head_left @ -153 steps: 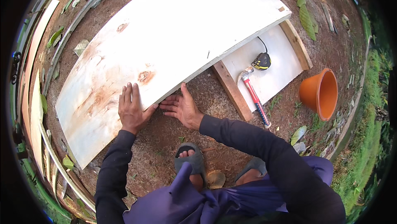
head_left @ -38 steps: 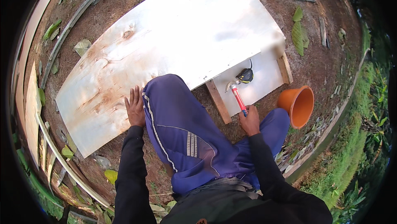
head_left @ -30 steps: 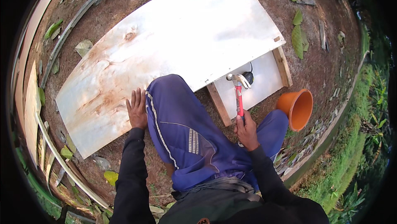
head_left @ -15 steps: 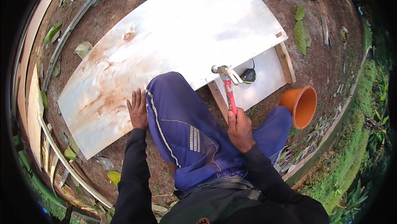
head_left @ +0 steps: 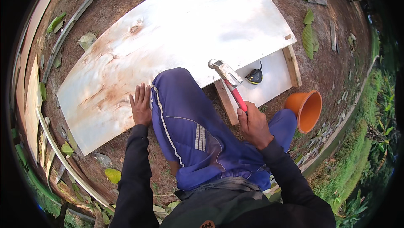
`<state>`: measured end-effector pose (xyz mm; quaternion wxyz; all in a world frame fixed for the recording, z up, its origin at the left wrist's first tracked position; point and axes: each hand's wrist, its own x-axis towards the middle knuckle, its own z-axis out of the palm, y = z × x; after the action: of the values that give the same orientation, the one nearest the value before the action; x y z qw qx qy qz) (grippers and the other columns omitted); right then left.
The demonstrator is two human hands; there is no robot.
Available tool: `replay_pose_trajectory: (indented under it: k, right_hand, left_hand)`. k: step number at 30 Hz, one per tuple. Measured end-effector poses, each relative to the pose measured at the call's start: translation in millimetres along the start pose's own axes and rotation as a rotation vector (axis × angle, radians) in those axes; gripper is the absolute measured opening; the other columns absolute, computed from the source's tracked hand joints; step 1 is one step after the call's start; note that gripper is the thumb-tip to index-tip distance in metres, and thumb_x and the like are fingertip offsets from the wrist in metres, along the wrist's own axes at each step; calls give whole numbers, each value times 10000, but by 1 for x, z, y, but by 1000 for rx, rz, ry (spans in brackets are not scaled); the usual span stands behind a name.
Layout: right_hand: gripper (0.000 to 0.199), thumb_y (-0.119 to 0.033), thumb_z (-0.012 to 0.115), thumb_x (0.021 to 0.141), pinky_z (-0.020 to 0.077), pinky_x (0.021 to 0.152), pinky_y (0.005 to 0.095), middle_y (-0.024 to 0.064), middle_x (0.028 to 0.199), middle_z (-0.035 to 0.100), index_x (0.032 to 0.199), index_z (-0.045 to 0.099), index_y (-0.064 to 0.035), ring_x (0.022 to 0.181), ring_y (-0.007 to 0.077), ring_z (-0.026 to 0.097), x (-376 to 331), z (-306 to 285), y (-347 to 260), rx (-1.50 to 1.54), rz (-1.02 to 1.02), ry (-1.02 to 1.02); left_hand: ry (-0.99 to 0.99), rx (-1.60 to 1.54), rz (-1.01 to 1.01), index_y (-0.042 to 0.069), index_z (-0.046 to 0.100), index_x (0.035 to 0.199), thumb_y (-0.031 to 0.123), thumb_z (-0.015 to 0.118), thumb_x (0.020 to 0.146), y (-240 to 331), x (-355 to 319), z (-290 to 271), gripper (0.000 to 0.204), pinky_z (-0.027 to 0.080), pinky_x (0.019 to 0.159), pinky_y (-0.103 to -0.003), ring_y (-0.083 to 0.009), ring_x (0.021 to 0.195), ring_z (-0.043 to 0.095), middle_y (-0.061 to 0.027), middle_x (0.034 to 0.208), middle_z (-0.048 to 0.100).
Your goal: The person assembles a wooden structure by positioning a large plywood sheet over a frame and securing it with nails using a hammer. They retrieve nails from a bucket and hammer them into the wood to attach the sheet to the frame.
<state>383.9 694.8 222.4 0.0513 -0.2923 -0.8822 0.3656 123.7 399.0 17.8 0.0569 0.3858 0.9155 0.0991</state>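
My right hand (head_left: 255,125) grips the red handle of a claw hammer (head_left: 230,81). Its metal head is over the right-hand edge of a large pale plywood sheet (head_left: 181,30); whether it touches the wood I cannot tell. Flat on the brown-stained part of the same sheet, beside my knee, lies my left hand (head_left: 141,105) with its fingers stretched out. Just right of the hammer head, a black and yellow tape measure (head_left: 254,77) rests on a lower white panel (head_left: 271,74) edged with wooden battens (head_left: 225,103).
An orange bucket (head_left: 309,111) lies tilted by my right knee. Long wooden strips (head_left: 63,160) and a curved grey length (head_left: 75,21) lie on the left. Green leaves (head_left: 308,38) are scattered over the brown soil, and grass (head_left: 353,156) grows along the right.
The hammer has tipped to the left, its head moving left and slightly up, while my right hand has shifted a little rightward. My left hand stays flat on the plywood.
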Motion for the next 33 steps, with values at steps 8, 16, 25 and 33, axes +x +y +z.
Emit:
replay_pose_trajectory:
  k: [8, 16, 25, 33]
  right_hand:
    - [241, -217, 584, 1025, 514, 663, 548, 253, 865, 628, 1134, 555, -3, 746, 480, 636, -3, 6, 31, -237, 113, -216]
    - [235, -217, 579, 1027, 512, 650, 548, 256, 905, 632, 1126, 555, -5, 738, 483, 633, -9, -16, 0, -4, -337, 106]
    - [313, -288, 556, 1052, 493, 606, 452, 171, 759, 613, 1147, 548, 11, 664, 364, 634, -23, 3, 19, -113, -125, 127]
    - [284, -256, 560, 1044, 495, 646, 545, 230, 816, 642, 1153, 530, 4, 733, 487, 637, -3, 33, 63, -191, 141, -196]
  left_hand:
    - [-17, -4, -16, 234, 350, 1615, 318, 543, 958, 3, 3, 1, 690, 121, 1258, -569, -250, 1576, 216, -42, 1696, 276]
    - [-26, -5, -26, 224, 354, 1613, 342, 563, 950, 1, -2, 0, 705, 120, 1257, -573, -257, 1576, 216, -43, 1695, 278]
    - [-14, -2, -11, 221, 344, 1617, 359, 566, 949, 0, -2, 1, 717, 120, 1256, -573, -268, 1572, 223, -42, 1698, 270]
    - [-15, -5, -14, 229, 353, 1613, 370, 571, 936, -2, 5, 7, 725, 119, 1257, -580, -257, 1574, 220, -43, 1691, 287]
